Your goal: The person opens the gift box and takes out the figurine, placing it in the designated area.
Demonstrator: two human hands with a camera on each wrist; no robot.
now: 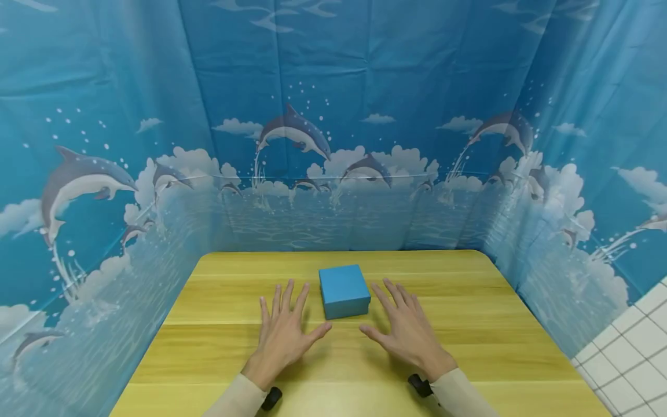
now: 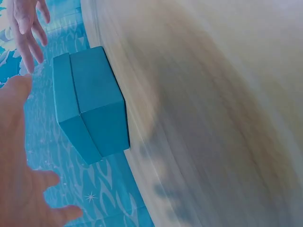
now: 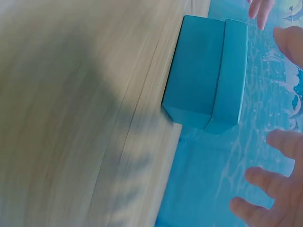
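Note:
A blue box (image 1: 344, 291) with a fitted lid sits on the yellow wooden table (image 1: 224, 341), turned slightly askew. The lid's seam shows along its sides in the left wrist view, where the box (image 2: 90, 101) stands closed. My left hand (image 1: 283, 336) is spread over the table just left of the box, fingers straight and thumb pointing toward the other hand. On the opposite side my right hand (image 1: 409, 333) is spread likewise, its fingertips near the box's right side. Both hands hold nothing, and a gap shows between each one and the box (image 3: 203, 73).
A blue curtain (image 1: 323, 214) printed with dolphins and clouds hangs behind the table and along both sides. White floor tiles (image 1: 633, 341) show at the lower right. Each wrist wears a black strap device, one being the left device (image 1: 272, 398).

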